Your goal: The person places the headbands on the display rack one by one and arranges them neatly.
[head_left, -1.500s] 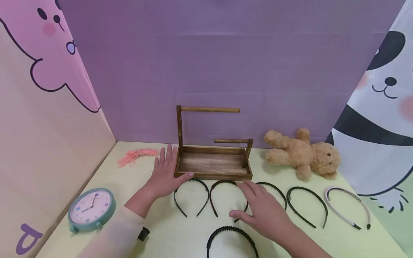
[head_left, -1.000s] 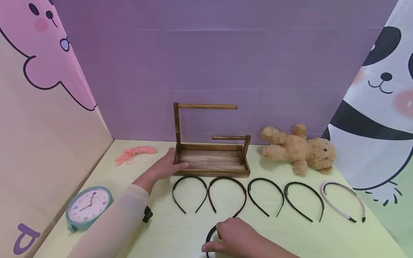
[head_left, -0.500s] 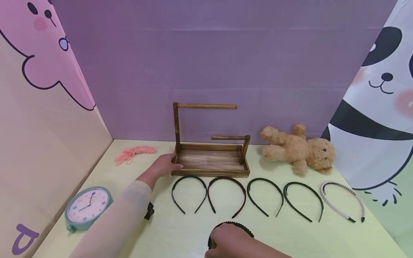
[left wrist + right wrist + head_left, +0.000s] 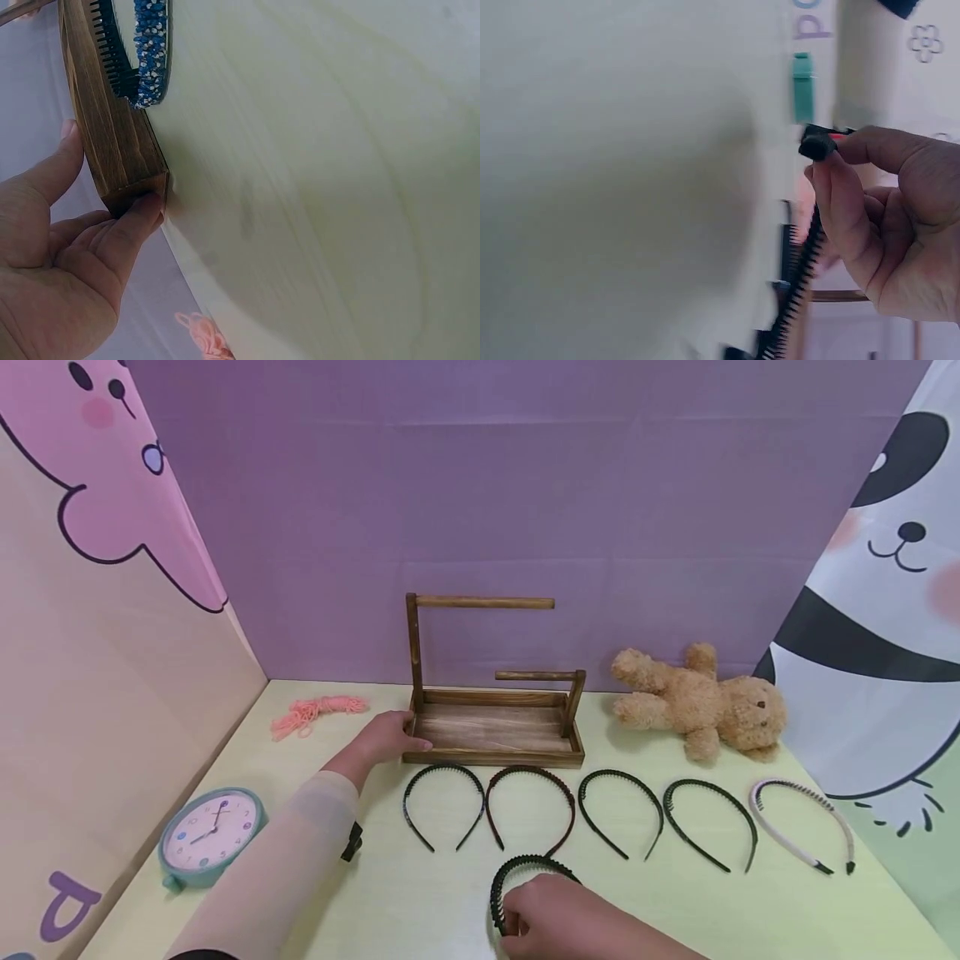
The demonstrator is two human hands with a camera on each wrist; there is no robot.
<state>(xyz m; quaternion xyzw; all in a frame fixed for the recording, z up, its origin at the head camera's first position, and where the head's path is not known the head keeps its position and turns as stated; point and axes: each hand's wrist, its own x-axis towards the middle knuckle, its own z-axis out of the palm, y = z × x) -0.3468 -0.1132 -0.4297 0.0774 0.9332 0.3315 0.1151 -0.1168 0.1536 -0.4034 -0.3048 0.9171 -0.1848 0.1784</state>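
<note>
My left hand [image 4: 386,737] grips the left end of a wooden stand [image 4: 495,757], a shallow tray with a tall bar and a lower bar. In the left wrist view, the thumb is on one side of the wood [image 4: 112,105] and the fingers are curled at its end. A black toothed headband [image 4: 497,893] is in my right hand [image 4: 551,910], in front of the row. In the right wrist view, thumb and forefinger pinch one dark tip [image 4: 817,146] of it. Right behind it lie a blue-speckled headband [image 4: 445,767] and a dark red-brown one [image 4: 531,769].
To the right, the row continues with two dark headbands [image 4: 621,773] and a white one [image 4: 802,787]. A brown teddy bear [image 4: 693,702] lies back right. Pink yarn [image 4: 318,710] and a teal clock [image 4: 212,835] are on the left. A purple backdrop [image 4: 480,510] stands behind.
My right hand has come from over the row to the front headband, taken hold of it and moved it slightly away from me. My left hand has gone from spread fingers to gripping the stand.
</note>
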